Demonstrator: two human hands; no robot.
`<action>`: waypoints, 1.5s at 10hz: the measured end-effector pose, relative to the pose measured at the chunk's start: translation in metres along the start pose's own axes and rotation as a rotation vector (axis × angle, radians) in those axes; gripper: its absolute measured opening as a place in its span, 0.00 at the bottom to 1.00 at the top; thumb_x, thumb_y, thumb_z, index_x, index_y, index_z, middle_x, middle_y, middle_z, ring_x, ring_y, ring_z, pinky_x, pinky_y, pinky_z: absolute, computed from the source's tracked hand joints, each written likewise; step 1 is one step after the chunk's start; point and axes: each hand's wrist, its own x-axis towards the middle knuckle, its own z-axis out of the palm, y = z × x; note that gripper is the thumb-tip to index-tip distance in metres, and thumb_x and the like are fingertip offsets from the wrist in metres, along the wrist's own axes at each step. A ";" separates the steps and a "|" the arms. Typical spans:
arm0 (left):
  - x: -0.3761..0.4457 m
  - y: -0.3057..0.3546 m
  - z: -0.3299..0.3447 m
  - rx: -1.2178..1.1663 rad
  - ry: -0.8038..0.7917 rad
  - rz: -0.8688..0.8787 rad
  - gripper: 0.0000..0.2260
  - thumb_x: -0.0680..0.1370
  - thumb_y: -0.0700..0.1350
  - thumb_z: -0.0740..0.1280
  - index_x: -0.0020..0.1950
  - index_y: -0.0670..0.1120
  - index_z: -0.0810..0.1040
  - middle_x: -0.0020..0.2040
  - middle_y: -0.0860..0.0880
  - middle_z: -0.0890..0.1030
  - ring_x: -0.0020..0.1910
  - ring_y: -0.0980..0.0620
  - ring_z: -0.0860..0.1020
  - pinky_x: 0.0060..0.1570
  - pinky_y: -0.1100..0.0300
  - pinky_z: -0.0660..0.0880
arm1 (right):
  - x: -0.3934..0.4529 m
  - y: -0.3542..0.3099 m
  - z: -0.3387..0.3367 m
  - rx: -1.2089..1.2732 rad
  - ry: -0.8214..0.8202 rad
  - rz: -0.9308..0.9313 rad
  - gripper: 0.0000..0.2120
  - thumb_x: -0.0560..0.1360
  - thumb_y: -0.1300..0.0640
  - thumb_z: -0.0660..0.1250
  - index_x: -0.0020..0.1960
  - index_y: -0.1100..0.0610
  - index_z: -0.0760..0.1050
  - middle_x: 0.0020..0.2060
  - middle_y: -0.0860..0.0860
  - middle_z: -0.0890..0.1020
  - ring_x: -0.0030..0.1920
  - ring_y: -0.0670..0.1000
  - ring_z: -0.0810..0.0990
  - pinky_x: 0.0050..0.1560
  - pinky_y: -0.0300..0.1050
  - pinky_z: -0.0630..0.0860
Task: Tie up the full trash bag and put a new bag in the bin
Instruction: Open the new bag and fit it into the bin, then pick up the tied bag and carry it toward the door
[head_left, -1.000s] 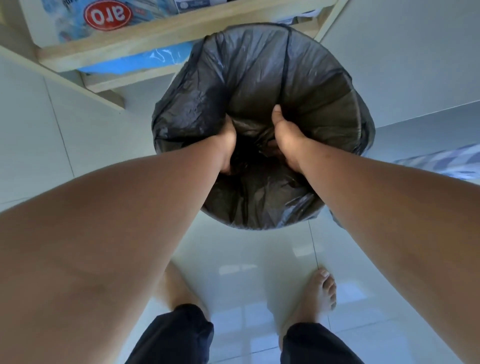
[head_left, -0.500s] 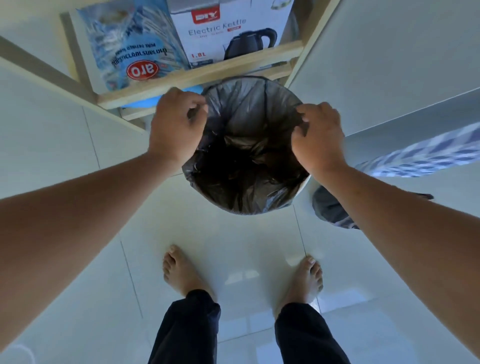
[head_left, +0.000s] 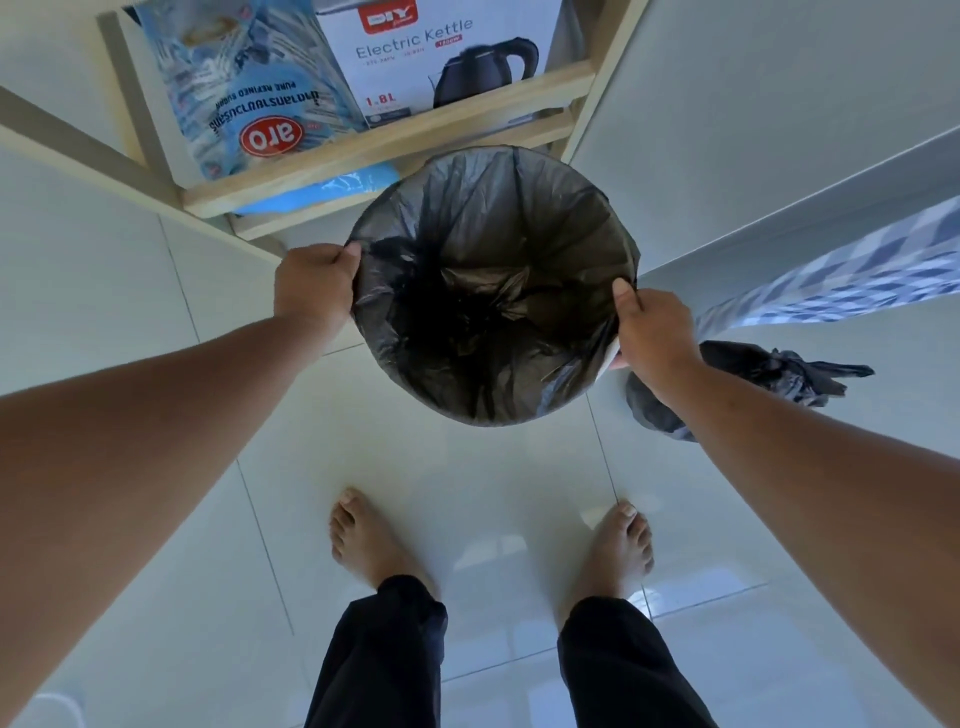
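Nearest the camera, two bare feet (head_left: 621, 545) stand on the pale tiled floor (head_left: 493, 483), with dark trouser legs (head_left: 379, 660) cut off by the lower edge of the view. Both forearms reach forward over the floor to the bin (head_left: 609, 364), whose own wall shows only as a thin white sliver by the right wrist — the rest is hidden under the new black bag (head_left: 493, 280) that lines it. The left hand (head_left: 314, 288) pinches the bag's folded-over edge at the left side of the rim, fingers curled around the plastic. The right hand (head_left: 654, 327) grips the edge at the right side, thumb pointing up along the rim; its fingers are hidden behind the bag. The bag's mouth is spread open and round, its bottom a dark, crumpled mass that is hard to read. Just right of the bin, partly covered by the right forearm, the tied full bag (head_left: 779, 374) lies on the floor, its knotted top pointing right. Beyond the bin stands a wooden shelf (head_left: 395, 145) holding an electric kettle box (head_left: 441, 57) and a blue sugar pack (head_left: 244, 98) — both cut off by the top edge.
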 end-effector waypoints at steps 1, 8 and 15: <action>0.001 0.003 0.001 -0.127 -0.128 -0.218 0.14 0.80 0.53 0.64 0.37 0.48 0.78 0.46 0.41 0.83 0.42 0.42 0.82 0.45 0.45 0.83 | -0.001 -0.001 -0.002 0.019 -0.014 0.003 0.28 0.83 0.44 0.46 0.39 0.61 0.73 0.31 0.54 0.76 0.38 0.55 0.77 0.41 0.45 0.71; -0.013 0.023 0.027 -0.092 -0.231 -0.187 0.23 0.80 0.65 0.51 0.56 0.51 0.78 0.56 0.45 0.83 0.48 0.47 0.83 0.48 0.48 0.83 | 0.028 -0.019 -0.036 0.103 -0.046 0.201 0.25 0.83 0.46 0.50 0.49 0.64 0.76 0.43 0.59 0.78 0.46 0.56 0.76 0.48 0.48 0.70; -0.176 0.141 0.148 0.236 -0.545 0.553 0.10 0.78 0.43 0.60 0.46 0.46 0.81 0.34 0.52 0.81 0.23 0.67 0.75 0.28 0.68 0.70 | -0.076 0.141 -0.157 -0.031 -0.014 0.184 0.28 0.71 0.65 0.59 0.70 0.53 0.71 0.67 0.53 0.76 0.67 0.55 0.72 0.66 0.53 0.73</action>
